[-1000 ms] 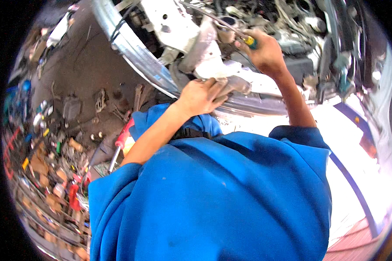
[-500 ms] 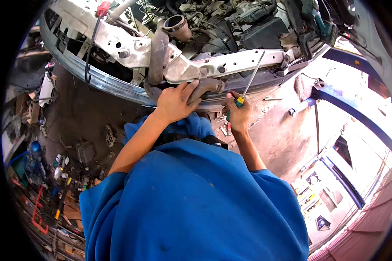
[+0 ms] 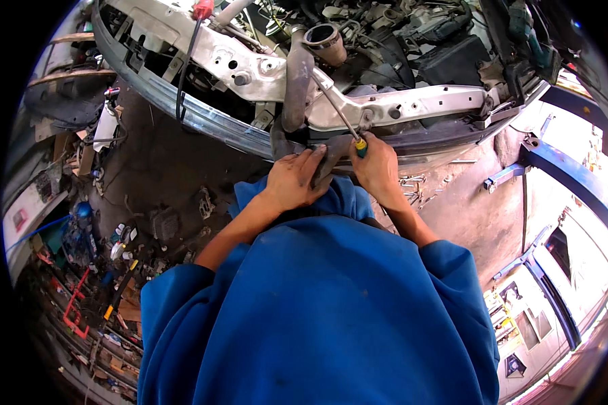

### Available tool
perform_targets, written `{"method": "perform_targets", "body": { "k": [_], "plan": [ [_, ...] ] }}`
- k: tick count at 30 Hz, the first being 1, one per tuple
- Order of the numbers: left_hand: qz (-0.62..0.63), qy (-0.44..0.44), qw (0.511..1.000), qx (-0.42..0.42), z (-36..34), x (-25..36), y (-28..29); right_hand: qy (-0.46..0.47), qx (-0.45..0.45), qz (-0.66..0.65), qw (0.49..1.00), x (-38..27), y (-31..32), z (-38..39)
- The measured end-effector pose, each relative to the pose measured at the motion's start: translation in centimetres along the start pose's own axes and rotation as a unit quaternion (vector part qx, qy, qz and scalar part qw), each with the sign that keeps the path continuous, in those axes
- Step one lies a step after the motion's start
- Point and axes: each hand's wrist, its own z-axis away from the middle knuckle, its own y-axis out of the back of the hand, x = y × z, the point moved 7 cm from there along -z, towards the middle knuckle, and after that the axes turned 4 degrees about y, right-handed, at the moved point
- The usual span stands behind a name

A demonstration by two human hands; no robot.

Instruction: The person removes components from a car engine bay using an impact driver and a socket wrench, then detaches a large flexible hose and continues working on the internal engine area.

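A thick, dark bent hose (image 3: 296,88) hangs over the pale front crossmember (image 3: 419,104) of a car and curves round toward me. My left hand (image 3: 294,179) is closed around its lower bend, thumb and fingers on the rubber. Just to the right, my right hand (image 3: 377,166) grips a screwdriver (image 3: 361,146) by its green and yellow handle. The long shaft slants up and to the left, in front of the crossmember, with its tip close to the upright part of the hose. The hose's near end is hidden by my right hand.
Beyond the crossmember lies the open engine bay, with an upright round duct (image 3: 325,44). A black cable with a red end (image 3: 203,9) hangs over the bumper (image 3: 203,125). Tools and parts clutter the floor at left; blue lift arms (image 3: 567,158) stand at right.
My right hand has come closer to my left, toward the hose end. The screwdriver has swung from pointing up and right to up and left. The whole view has shifted left.
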Motion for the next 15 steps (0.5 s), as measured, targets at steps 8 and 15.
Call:
{"method": "perform_targets", "body": {
  "k": [8, 15],
  "plan": [
    [-0.046, 0.013, 0.996, 0.075, -1.3, 1.5, 2.2, -0.105, 0.042, -0.061, 0.992, 0.0, -1.4, 0.2],
    [-0.087, 0.064, 0.994, 0.026, -2.2, 0.8, 1.8, 0.0, -0.004, 0.035, 0.999, -1.3, -2.4, -1.7]
  ]
}}
